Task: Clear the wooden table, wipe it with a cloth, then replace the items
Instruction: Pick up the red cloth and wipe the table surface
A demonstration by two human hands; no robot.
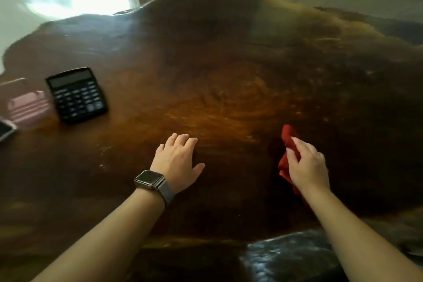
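Red cloth [288, 155] bunched in the right hand's [307, 167] grip mid-worktop [229, 64], left hand [177, 162] flat and released; wiping unfinished, calculator [76, 95] far left of the cloth uncleared.

Both forearms are bare, with no sleeves showing up to the bottom edge of the view. The left hand [177, 162] carries no rings that can be made out. Just behind it, on the wrist, sits a smartwatch [150, 178] with a rounded-square dark face in a silvery metal case, fastened by a grey mesh-textured band. The right hand [307, 167] and its wrist wear nothing.
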